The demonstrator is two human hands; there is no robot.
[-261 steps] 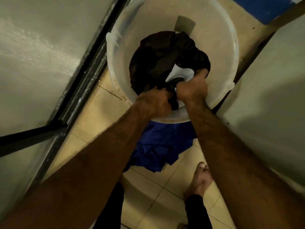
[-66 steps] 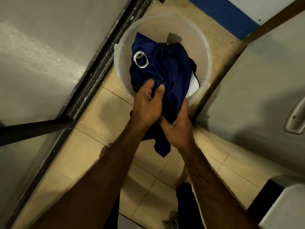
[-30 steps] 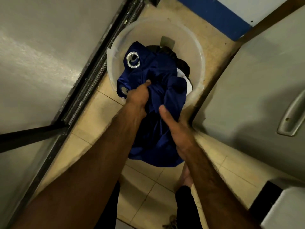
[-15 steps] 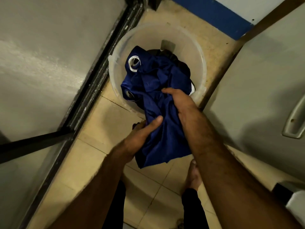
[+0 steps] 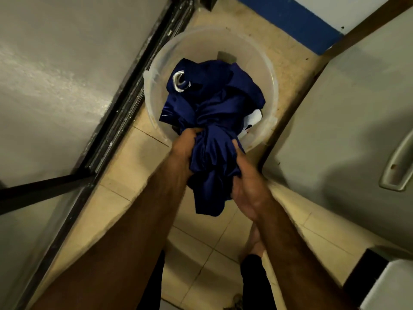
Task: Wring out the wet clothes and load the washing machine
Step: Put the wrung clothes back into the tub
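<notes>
A dark blue cloth (image 5: 214, 113) with a silver ring eyelet lies bunched over a translucent plastic tub (image 5: 266, 70) on the tiled floor. Its lower end hangs out over the tub's near rim. My left hand (image 5: 184, 148) grips the gathered cloth at the rim from the left. My right hand (image 5: 245, 182) grips the hanging part from the right, a little lower. A bit of white fabric (image 5: 253, 120) shows under the blue cloth at the right of the tub. Other clothes in the tub are hidden.
A grey wall with a black frame (image 5: 125, 113) runs along the left. On the right stands a grey door with a handle (image 5: 397, 166). My bare foot (image 5: 254, 242) rests on the beige tiles below my hands. A white and black object (image 5: 384, 283) fills the bottom right corner.
My hands have regripped the blue cloth: the left hand moved up to the tub's rim, the right hand dropped lower on the hanging end. The cloth is now bunched tighter between them.
</notes>
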